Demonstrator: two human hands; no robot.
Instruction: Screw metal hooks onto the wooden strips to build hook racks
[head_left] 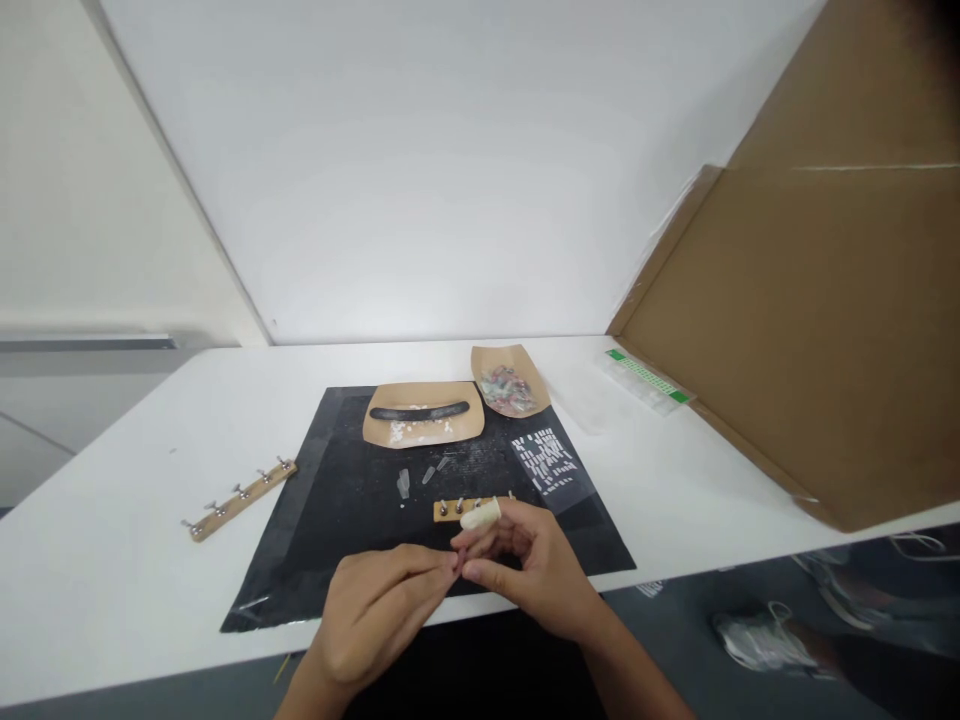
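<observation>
My left hand (379,615) and my right hand (525,570) meet fingertip to fingertip over the near edge of a black mat (360,500). A pale rubber finger cot covers the tip of one right finger (481,516). Whatever is pinched between the fingertips is too small to make out. Just behind my right hand lies a short wooden strip with metal pegs (450,509). Several small clear pieces (420,478) lie on the mat beyond it.
A longer wooden strip with metal hooks (240,497) lies left of the mat. At the back sit a tan tray with a black bar (424,412), a tan tray of small coloured parts (508,385), a printed clear bag (546,460) and a green-labelled strip (649,380). Cardboard (810,330) stands right.
</observation>
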